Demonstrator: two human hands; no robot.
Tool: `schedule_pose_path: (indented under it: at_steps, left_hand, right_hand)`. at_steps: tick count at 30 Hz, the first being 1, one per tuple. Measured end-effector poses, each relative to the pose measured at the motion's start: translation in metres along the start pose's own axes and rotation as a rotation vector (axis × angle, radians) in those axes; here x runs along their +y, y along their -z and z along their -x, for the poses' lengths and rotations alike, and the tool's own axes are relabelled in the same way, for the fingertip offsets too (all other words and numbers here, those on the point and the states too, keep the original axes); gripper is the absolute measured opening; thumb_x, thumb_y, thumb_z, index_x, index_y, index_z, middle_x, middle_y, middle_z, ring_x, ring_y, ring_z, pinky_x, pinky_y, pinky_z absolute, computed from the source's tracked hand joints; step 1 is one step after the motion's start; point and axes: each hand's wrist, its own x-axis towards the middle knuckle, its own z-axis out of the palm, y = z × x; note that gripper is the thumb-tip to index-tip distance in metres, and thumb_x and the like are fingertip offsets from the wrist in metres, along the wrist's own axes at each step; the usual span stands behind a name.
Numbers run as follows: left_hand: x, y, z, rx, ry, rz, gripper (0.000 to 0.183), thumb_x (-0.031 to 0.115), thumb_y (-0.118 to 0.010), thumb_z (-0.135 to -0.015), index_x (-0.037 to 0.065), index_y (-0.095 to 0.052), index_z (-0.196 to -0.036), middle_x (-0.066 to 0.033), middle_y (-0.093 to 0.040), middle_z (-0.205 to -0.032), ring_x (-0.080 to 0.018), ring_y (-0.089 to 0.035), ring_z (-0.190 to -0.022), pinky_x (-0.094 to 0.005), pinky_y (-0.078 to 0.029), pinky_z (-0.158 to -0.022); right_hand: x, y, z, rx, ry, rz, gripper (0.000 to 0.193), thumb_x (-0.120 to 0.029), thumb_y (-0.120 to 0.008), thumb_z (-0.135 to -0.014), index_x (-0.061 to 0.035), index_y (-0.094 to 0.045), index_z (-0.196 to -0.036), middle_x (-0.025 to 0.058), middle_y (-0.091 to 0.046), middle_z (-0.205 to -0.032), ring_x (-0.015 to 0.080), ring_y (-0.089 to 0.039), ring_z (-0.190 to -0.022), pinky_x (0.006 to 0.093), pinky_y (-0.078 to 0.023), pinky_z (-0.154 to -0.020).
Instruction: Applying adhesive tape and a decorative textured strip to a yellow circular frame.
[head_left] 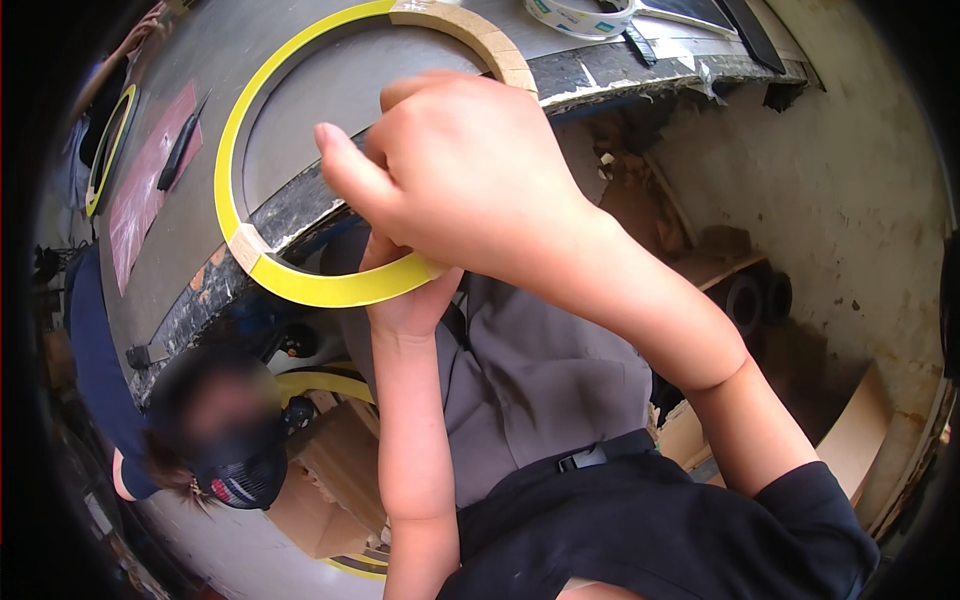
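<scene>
A large flat yellow ring (230, 165) tilts over the edge of the grey worktable (330, 95). Tan tape-like strips (470, 28) cover its far right stretch, and a small tan patch (248, 247) crosses its near left side. My left hand (418, 305) grips the near part of the ring from below, its fingers mostly hidden by the ring and the other hand. Above the ring's right side, my right hand (465, 170) is closed with its fingers curled under and the thumb sticking out to the left. Whatever those fingers may hold is out of sight.
A tape roll (578, 20) and scissors (690, 22) lie at the far right. Left of the ring are a black-handled cutter (178, 152), a pink plastic sheet (140, 225) and another yellow-edged ring (108, 150). A person (100, 370) is close at left; cardboard (320, 490) stands below.
</scene>
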Motion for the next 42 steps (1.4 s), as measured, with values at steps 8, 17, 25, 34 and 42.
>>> schedule_pose_path:
  at_steps: [8, 17, 25, 34, 42]
  left_hand:
    - [-0.014, 0.011, 0.011, 0.235, -0.086, -0.034, 0.054, 0.033, -0.057, -0.100, 0.001, -0.045, -0.142, -0.0131, -0.056, -0.120, -0.0263, -0.056, -0.114, -0.0402, -0.042, -0.108]
    - [-0.042, 0.019, 0.044, 0.188, -0.144, -0.335, 0.060, 0.038, -0.064, -0.095, 0.005, -0.046, -0.142, -0.0111, -0.052, -0.136, -0.0253, -0.053, -0.120, -0.0434, -0.041, -0.110]
    - [-0.054, -0.044, 0.074, 0.840, -0.200, -1.215, 0.046, 0.029, -0.055, -0.102, 0.002, -0.046, -0.138, -0.0146, -0.048, -0.134, -0.0275, -0.051, -0.123, -0.0419, -0.044, -0.102]
    - [-0.013, -0.115, 0.020, 0.135, -0.323, -2.758, 0.032, 0.005, -0.061, -0.093, 0.003, -0.067, -0.124, -0.0105, -0.063, -0.113, -0.0266, -0.060, -0.099, -0.0385, -0.043, -0.090]
    - [-0.013, -0.119, 0.018, 0.182, -0.231, -2.742, 0.027, 0.006, -0.056, -0.098, 0.001, -0.066, -0.123, -0.0124, -0.068, -0.114, -0.0250, -0.062, -0.104, -0.0359, -0.046, -0.094]
  right_hand:
    - [0.025, 0.043, 0.071, 0.221, 0.054, -0.367, 0.005, -0.002, -0.061, -0.084, -0.0013, -0.063, -0.080, 0.0091, -0.060, -0.078, 0.0241, -0.056, -0.070, 0.0337, -0.045, -0.066]
    - [0.032, -0.007, 0.108, -0.172, -0.190, -0.733, 0.060, -0.021, -0.077, -0.083, -0.0027, -0.051, -0.134, 0.0164, -0.051, -0.137, 0.0291, -0.054, -0.123, 0.0376, -0.048, -0.097]
    - [0.034, -0.031, 0.114, -0.121, -0.198, -1.076, 0.027, -0.011, -0.069, -0.092, -0.0012, -0.067, -0.117, 0.0122, -0.063, -0.123, 0.0265, -0.062, -0.112, 0.0362, -0.049, -0.095]
    - [0.029, -0.013, 0.112, -0.195, -0.287, -1.162, 0.021, -0.016, -0.068, -0.092, -0.0005, -0.070, -0.106, 0.0134, -0.063, -0.112, 0.0263, -0.065, -0.092, 0.0357, -0.053, -0.077]
    - [0.013, -0.013, 0.117, -0.109, -0.403, -1.335, 0.017, -0.015, -0.065, -0.095, 0.0018, -0.069, -0.099, 0.0136, -0.062, -0.104, 0.0276, -0.064, -0.088, 0.0378, -0.051, -0.076]
